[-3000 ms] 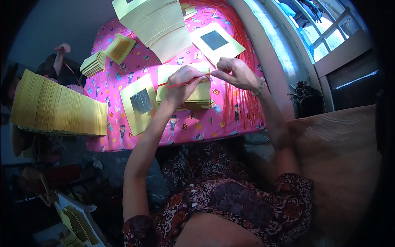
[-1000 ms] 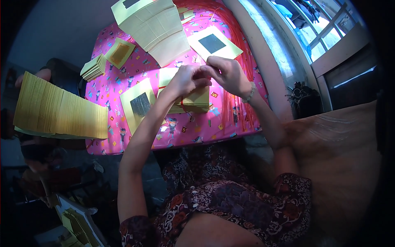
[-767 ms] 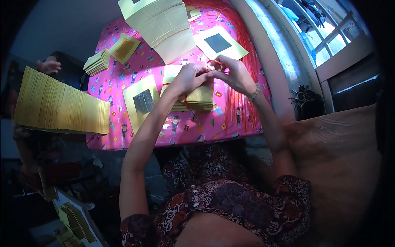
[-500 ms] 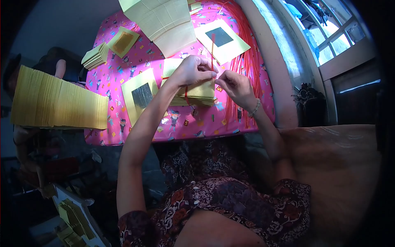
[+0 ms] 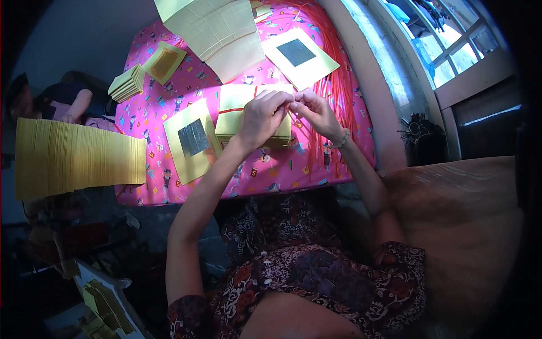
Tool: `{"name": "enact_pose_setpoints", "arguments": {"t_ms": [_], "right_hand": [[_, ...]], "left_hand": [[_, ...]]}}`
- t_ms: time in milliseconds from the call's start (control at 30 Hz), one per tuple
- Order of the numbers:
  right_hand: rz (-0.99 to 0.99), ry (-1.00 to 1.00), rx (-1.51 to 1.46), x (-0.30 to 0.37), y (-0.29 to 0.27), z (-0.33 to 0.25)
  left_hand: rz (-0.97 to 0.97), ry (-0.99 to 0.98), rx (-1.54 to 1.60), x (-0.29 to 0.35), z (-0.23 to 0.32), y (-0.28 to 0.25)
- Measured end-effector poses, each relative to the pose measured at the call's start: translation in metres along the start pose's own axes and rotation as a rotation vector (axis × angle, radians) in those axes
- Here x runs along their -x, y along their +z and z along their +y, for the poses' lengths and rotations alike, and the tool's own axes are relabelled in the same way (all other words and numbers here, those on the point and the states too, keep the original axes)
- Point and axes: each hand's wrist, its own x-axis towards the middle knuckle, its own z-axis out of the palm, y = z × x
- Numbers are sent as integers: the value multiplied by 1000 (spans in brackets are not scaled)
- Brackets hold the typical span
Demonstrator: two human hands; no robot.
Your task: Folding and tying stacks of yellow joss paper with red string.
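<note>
– In the head view, where are we finding the hands?
– We are seeing both near the centre of the frame. The left hand [image 5: 262, 118] is bending over the right part of a bundle of yellow paper [image 5: 231, 120], and the right hand [image 5: 319, 114] is coming in from the right side, wearing a bracelet [image 5: 342, 139] at its wrist.
– How are the fingers standing?
– On both hands we are seeing them curling inward, the fingertips meeting above the bundle's right edge. We are not managing to tell what, if anything, they are gripping there.
– And the bundle?
– It is lying at the frame's centre on a pink patterned tablecloth [image 5: 152, 192]. A red strip [image 5: 230, 111] is crossing its top and disappearing behind the left hand.
– What are we noticing around it?
– Just left of the bundle, a yellow sheet with a dark patch [image 5: 193, 140] is lying flat; a second patched sheet [image 5: 299, 55] is lying above and right of the hands. A pale paper stack [image 5: 217, 34] is filling the top centre, a long yellow stack [image 5: 79, 158] the left side. Loose red strands [image 5: 341, 104] are trailing down the table's right side. Another person [image 5: 70, 101] is showing at the upper left.
</note>
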Motion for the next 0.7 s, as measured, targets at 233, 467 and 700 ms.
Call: {"name": "enact_pose_setpoints", "arguments": {"t_ms": [233,467,700], "right_hand": [[-90,46,-84,-9,-7,-1],[-111,23,-69,-14,-7,-4],[-51,-95,171,-14,-8,-18]], "left_hand": [[171,115,-152,4,-1,6],[245,41,25,4,-3,7],[248,-15,53,6,-10,9]]}}
